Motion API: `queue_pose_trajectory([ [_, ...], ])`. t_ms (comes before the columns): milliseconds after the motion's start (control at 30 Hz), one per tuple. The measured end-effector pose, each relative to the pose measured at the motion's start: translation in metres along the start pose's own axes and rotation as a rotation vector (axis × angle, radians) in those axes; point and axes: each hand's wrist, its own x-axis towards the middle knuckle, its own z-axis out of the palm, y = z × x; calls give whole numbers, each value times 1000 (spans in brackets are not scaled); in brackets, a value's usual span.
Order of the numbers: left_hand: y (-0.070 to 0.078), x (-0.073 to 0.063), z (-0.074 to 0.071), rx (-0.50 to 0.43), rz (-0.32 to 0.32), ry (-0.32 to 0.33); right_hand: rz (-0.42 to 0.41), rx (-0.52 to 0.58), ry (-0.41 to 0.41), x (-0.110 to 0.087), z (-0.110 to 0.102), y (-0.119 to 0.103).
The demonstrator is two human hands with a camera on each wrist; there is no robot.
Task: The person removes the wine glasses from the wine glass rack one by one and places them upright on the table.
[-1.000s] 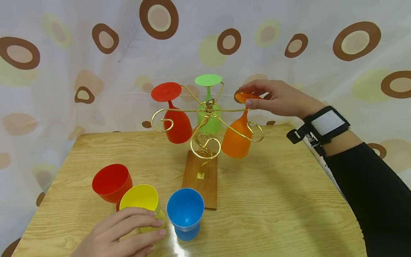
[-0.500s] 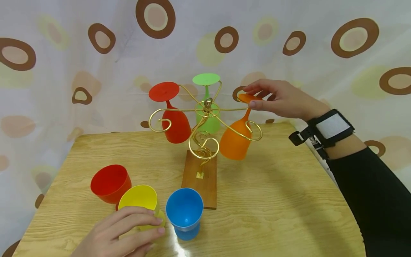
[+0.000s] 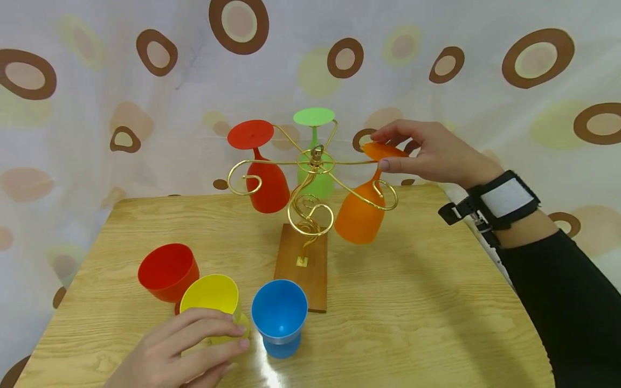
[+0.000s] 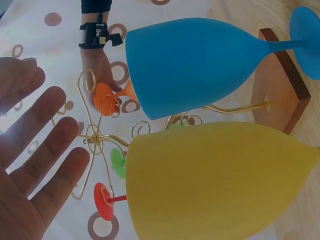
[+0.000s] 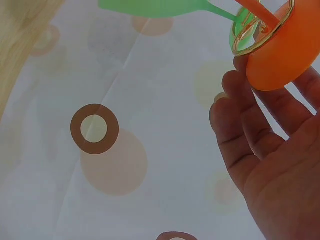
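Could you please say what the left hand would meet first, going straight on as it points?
Probably the blue cup: in the head view the left hand points towards it, though depth is unclear and it could pass above.

Room to pass lies over the tabletop (image 3: 417, 302) right of the wooden base (image 3: 315, 291). Curls of the gold rack (image 3: 316, 156) bar the middle, one before the orange cup (image 3: 358, 221). Left fingers (image 3: 208, 328) screen the yellow cup (image 3: 211, 293), with a slim gap between it and the blue cup (image 3: 280, 312).
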Motion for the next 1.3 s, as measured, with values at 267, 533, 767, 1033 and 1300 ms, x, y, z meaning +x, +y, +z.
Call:
queue_pose_trajectory([
  [267,1,2,1,-2,-2,12,-39,45,26,7,6,-3],
  [533,2,-4,1,7,-37,3,-95,74,25,16,13,-5],
  [767,2,-8,1,21,-49,9,-104,57,40,24,16,-6],
  [1033,3,-8,0,27,-52,16,-116,54,50,34,21,-7],
  [1300,3,-10,0,36,-56,20,-71,79,65,36,23,-8],
])
